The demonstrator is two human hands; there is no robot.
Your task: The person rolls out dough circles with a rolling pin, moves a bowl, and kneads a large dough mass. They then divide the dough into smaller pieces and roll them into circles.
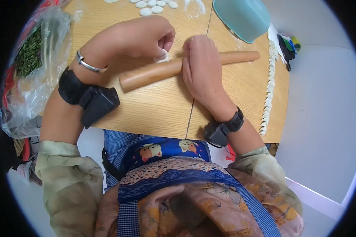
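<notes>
A wooden rolling pin (pixel 154 75) lies slantwise across the table, its thick end toward the left. My right hand (pixel 203 69) is closed over its middle, with the fingers curled down on the far side. Just beyond the pin, my left hand (pixel 148 37) pinches the edge of a small white dough wrapper (pixel 161 59). Part of that wrapper is hidden by the fingers and the pin. Several flat round dough pieces (pixel 151 3) lie on the table beyond my left hand.
A tipped teal bowl (pixel 245 19) rests at the table's far right. Along the right edge runs a long row of folded dough pieces (pixel 270 85). Clear plastic bags (pixel 53 39) with chopped greens (pixel 29 53) are at the left. White flour dusts the wooden table (pixel 150 112).
</notes>
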